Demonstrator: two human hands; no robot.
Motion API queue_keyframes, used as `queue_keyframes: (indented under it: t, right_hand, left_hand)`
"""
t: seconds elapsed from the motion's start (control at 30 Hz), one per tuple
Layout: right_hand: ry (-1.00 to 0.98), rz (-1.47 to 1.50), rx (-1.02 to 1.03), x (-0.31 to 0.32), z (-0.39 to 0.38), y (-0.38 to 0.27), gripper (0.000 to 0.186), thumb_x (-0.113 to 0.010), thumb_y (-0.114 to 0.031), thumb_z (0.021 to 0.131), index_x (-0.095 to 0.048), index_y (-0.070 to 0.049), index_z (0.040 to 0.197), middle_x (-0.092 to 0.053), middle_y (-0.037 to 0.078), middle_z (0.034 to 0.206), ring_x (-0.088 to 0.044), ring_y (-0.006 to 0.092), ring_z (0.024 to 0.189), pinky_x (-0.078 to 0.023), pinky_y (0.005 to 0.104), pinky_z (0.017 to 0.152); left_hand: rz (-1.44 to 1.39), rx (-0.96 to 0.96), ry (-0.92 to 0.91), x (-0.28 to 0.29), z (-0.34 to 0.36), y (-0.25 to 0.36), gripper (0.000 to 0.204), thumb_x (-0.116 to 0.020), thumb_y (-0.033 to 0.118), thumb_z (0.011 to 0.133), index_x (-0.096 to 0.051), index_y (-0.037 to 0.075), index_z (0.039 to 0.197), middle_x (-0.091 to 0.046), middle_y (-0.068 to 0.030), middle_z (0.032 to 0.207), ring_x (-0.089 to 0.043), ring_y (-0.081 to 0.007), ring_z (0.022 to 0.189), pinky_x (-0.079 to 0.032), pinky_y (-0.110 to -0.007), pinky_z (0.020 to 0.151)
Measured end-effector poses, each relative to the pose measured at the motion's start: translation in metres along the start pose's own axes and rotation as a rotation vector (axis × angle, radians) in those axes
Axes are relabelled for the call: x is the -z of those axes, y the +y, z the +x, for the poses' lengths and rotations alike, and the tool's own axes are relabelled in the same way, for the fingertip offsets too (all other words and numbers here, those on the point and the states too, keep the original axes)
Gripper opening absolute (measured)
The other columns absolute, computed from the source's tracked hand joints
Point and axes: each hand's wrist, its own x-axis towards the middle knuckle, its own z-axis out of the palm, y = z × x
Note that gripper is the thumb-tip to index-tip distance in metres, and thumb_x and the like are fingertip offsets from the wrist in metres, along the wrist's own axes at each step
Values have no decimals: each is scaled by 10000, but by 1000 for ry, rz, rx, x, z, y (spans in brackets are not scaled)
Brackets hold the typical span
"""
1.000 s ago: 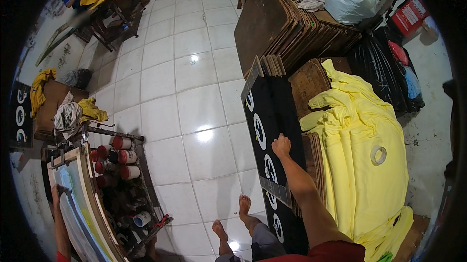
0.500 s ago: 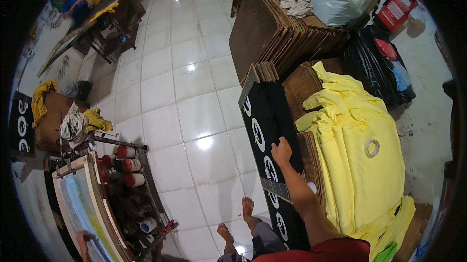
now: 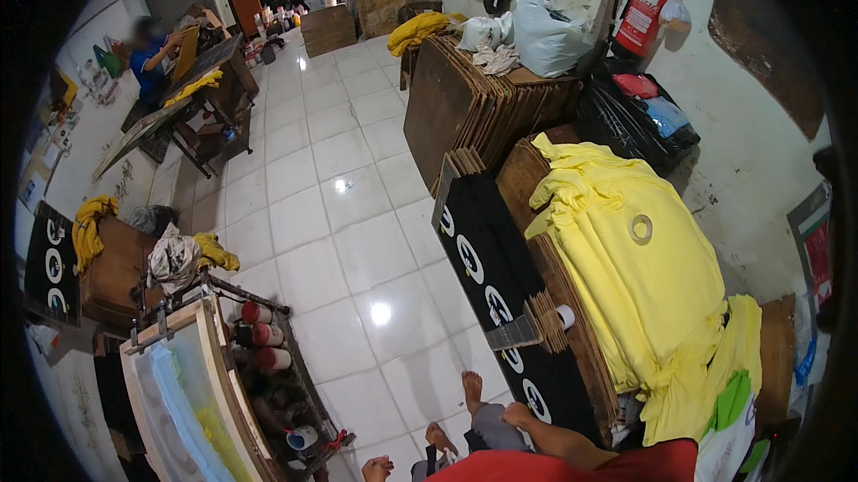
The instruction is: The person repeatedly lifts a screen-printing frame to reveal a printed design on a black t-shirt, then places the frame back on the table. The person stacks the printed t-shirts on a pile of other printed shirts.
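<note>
My right hand (image 3: 518, 415) hangs low over my grey shorts, its fingers curled in with nothing seen in them. Beside it lies black fabric (image 3: 563, 384) printed with white round emblems, stretched over a stack of thin boards. A shorter bundle of boards (image 3: 542, 323) sits on top, midway along. My left hand (image 3: 377, 469) is at the lower edge, partly cut off, fingers curled and nothing visible in it. To its left a wooden-framed mesh screen (image 3: 210, 393), with a light blue strip (image 3: 174, 393) and yellow patches, rests on a metal stand.
Yellow fabric (image 3: 626, 294) is heaped at right with a tape roll (image 3: 641, 230) on it. Brown boards (image 3: 474, 106) stand behind, near a fire extinguisher (image 3: 641, 19). Red-lidded pots (image 3: 268, 334) sit under the screen. A person (image 3: 150, 62) works at the far-left table.
My right hand has drawn back from above the black fabric to my lap. My left hand has left the screen and moved right. The view has tilted up, showing more of the room.
</note>
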Motion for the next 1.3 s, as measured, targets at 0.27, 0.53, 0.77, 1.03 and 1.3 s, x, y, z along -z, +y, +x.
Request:
queue_keyframes:
  t: [0.27,0.53,0.77,1.03,1.3]
  right_hand:
    - [103,606,-348,-35,-116,-2,328,-655,-348,723,-672,-22,763,-664,163,840,-640,312,827,-495,390,769]
    - [166,812,-304,-35,-140,-31,259,-668,-256,721,-672,-33,853,-661,166,893,-630,288,863,-489,372,768]
    - [196,806,-234,-24,-136,-33,231,-706,-190,699,-656,-26,855,-656,120,818,-615,224,794,-482,330,685]
    - [270,884,-166,-26,-157,41,217,-690,-198,719,-646,-31,849,-647,111,817,-607,207,765,-475,331,663]
    - [111,782,-360,-64,-200,149,160,-651,-174,743,-644,-17,715,-611,89,625,-591,190,555,-469,336,521]
  left_hand:
    - [68,182,-43,52,-11,-55,181,-633,195,837,-575,26,862,-639,-98,720,-604,-187,582,-437,-298,505]
    - [53,153,-108,67,12,-81,185,-620,209,849,-579,33,806,-607,-86,660,-585,-186,547,-395,-278,457]
    - [16,58,-135,56,-4,-70,154,-595,168,855,-580,15,857,-594,-83,661,-576,-185,541,-371,-262,436]
    - [104,109,-120,5,-45,-101,156,-602,152,854,-587,-2,872,-595,-98,667,-583,-192,555,-382,-260,441]
    - [77,62,-65,-58,-100,-126,154,-610,142,850,-560,-3,830,-572,-97,628,-546,-179,493,-342,-262,388]
